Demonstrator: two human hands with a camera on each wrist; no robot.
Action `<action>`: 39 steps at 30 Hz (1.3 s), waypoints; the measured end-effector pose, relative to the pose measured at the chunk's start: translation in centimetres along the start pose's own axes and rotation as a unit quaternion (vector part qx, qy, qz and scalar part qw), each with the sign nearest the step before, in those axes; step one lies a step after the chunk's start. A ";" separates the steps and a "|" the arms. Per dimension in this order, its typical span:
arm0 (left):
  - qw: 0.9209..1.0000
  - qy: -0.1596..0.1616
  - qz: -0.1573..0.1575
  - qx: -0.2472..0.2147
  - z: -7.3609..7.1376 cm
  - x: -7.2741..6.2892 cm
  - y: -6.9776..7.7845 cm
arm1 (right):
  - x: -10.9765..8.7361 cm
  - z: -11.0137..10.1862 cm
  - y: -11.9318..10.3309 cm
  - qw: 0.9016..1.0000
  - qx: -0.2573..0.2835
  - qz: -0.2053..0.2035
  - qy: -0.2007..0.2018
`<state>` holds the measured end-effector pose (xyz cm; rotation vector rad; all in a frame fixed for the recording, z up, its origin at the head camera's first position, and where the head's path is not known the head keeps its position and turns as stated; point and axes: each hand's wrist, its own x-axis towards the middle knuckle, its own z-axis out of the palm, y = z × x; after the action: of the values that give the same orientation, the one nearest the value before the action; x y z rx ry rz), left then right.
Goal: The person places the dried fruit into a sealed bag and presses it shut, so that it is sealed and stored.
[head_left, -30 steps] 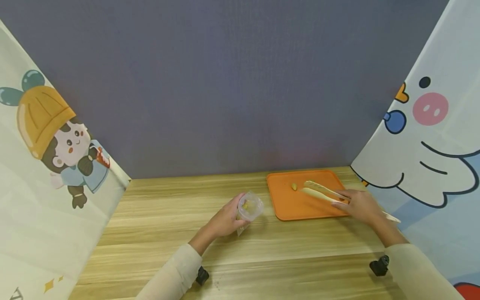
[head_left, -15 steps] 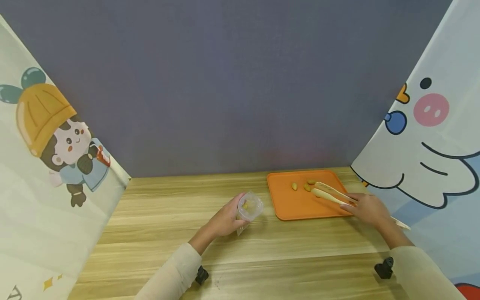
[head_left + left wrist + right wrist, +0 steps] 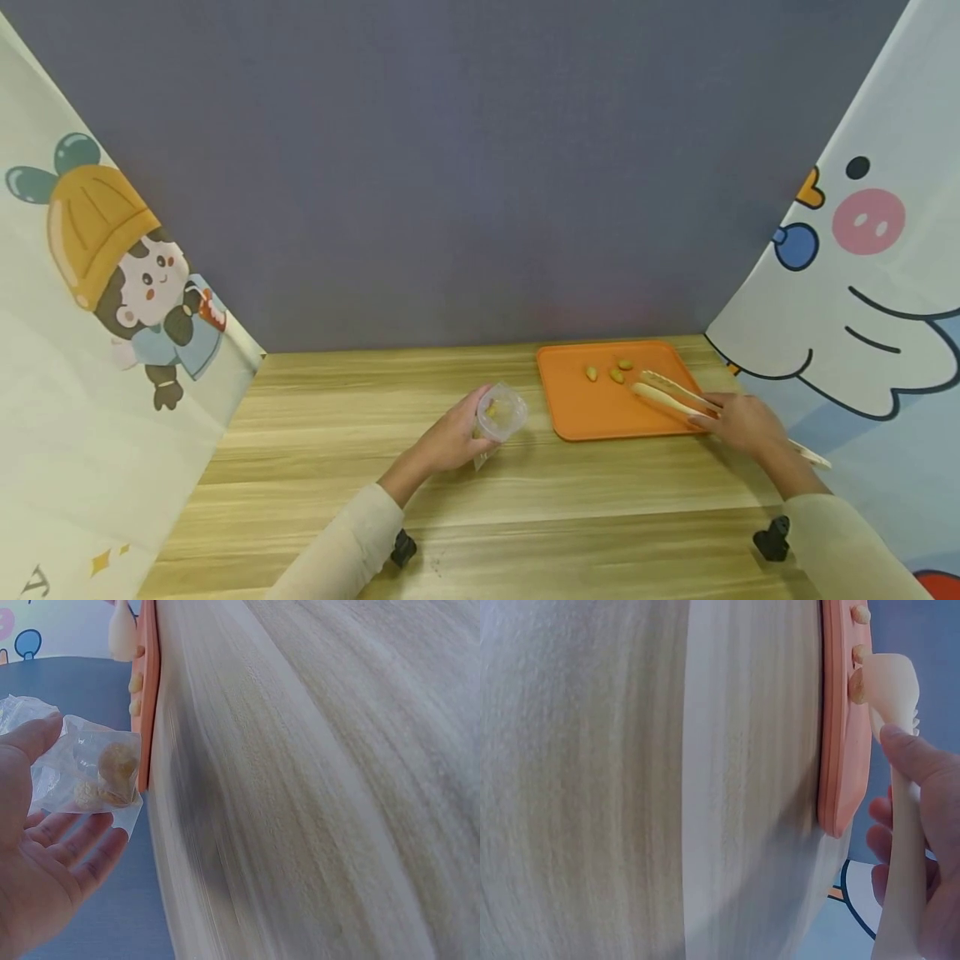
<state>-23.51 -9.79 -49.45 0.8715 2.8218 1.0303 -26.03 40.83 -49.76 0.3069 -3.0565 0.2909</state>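
My left hand (image 3: 448, 437) grips a clear plastic bag (image 3: 64, 769) from the side, thumb on one face and fingers on the other. Its mouth faces up in the head view, and yellow-brown nuggets (image 3: 118, 769) show through its lower part. My right hand (image 3: 738, 423) holds cream-coloured tongs (image 3: 667, 400), their handle end sticking out behind the wrist. The tong tips are parted, low over the orange tray (image 3: 577, 421). To the left of the tips, three small yellow-brown pieces (image 3: 617, 376) lie on the tray.
Tray and hands are over a wood-grain table (image 3: 360, 392). A grey panel (image 3: 480, 183) rises along its back edge. Printed cloths stand at the left (image 3: 45, 400) and right (image 3: 847, 367) sides.
My right hand has drawn the tongs to the right and a little nearer. Two pieces that did not show one second ago now show on the tray. The left hand stays put with the bag.
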 end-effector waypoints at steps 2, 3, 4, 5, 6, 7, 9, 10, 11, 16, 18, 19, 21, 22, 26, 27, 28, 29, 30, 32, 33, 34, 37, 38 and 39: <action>1.000 -0.001 -0.002 -0.001 0.0 0.0 0.0 | 0.0 0.0 0.1 1.000 0.001 0.002 -0.001; 1.000 -0.002 -0.003 -0.001 0.0 0.1 0.0 | 0.0 0.1 0.2 1.000 0.002 0.005 -0.004; 1.000 -0.003 -0.005 -0.001 0.0 0.1 0.0 | 0.1 0.1 0.2 1.000 0.003 0.007 -0.006; 1.000 -0.004 -0.005 -0.001 -0.1 0.1 0.0 | 0.1 0.1 0.3 1.000 0.003 0.008 -0.010; 1.000 -0.004 -0.005 -0.003 -0.1 0.1 0.0 | 0.1 0.2 0.3 1.000 0.002 0.008 -0.012; 1.000 -0.005 -0.006 -0.004 -0.1 0.1 0.1 | 0.1 0.2 0.3 1.000 0.002 0.011 -0.014; 1.000 -0.005 -0.006 -0.006 -0.2 0.1 0.1 | 0.2 0.2 0.3 1.000 0.003 0.013 -0.016; 1.000 -0.004 -0.006 -0.007 -0.2 0.1 0.2 | 0.2 0.2 0.3 1.000 0.003 0.014 -0.017; 1.000 -0.003 -0.004 -0.007 -0.2 0.1 0.2 | 0.3 0.3 0.3 1.000 0.002 0.013 -0.015; 1.000 -0.002 -0.008 -0.004 -0.2 0.1 0.2 | 0.4 0.4 0.1 1.000 -0.001 0.009 -0.006; 1.000 -0.002 -0.008 -0.004 -0.2 0.0 0.2 | 0.4 0.4 0.1 1.000 -0.005 0.006 0.002; 1.000 -0.001 -0.007 -0.004 -0.2 0.1 0.2 | 0.3 0.4 0.0 1.000 -0.006 0.007 0.003; 1.000 0.001 -0.005 -0.004 -0.1 0.1 0.1 | 0.3 0.4 0.0 1.000 -0.008 0.007 0.008; 1.000 0.002 -0.004 -0.003 -0.1 0.1 0.1 | 0.3 0.4 -0.1 1.000 -0.007 0.008 0.008; 1.000 0.005 -0.004 0.005 0.0 0.0 0.0 | 0.2 0.3 -0.2 1.000 -0.010 0.005 0.007; 1.000 0.005 -0.005 0.006 0.0 0.0 0.0 | 0.2 0.4 -0.2 1.000 -0.012 0.003 0.007; 1.000 0.004 -0.006 0.006 0.0 0.0 0.0 | 0.2 0.4 -0.1 1.000 -0.014 0.001 0.007; 1.000 0.003 -0.007 0.006 0.0 0.0 0.0 | 0.2 0.5 -0.1 1.000 -0.016 0.000 0.008; 1.000 0.003 -0.007 0.004 0.0 -0.1 0.1 | 0.2 0.5 -0.1 1.000 -0.017 0.000 0.008; 1.000 0.001 -0.007 0.001 -0.1 -0.1 0.1 | 0.2 0.5 -0.1 1.000 -0.016 0.002 0.007; 1.000 0.000 -0.008 0.000 -0.1 -0.1 0.1 | 0.2 0.5 -0.1 1.000 -0.014 0.005 0.007; 1.000 0.000 -0.008 -0.001 -0.1 -0.1 0.2 | 0.2 0.5 -0.1 1.000 -0.013 0.008 0.007; 1.000 0.000 -0.005 0.000 -0.1 -0.1 0.2 | 0.2 0.5 -0.1 1.000 -0.008 0.014 0.006; 1.000 0.000 -0.004 0.000 0.0 -0.1 0.2 | 0.2 0.5 -0.1 1.000 -0.008 0.014 0.006; 1.000 0.000 -0.004 -0.001 0.0 -0.2 0.2 | 0.2 0.5 -0.1 1.000 -0.009 0.014 0.007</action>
<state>-23.27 -9.77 -49.36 0.8586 2.8208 1.0314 -26.26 40.58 -50.23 0.2600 -3.0505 0.2647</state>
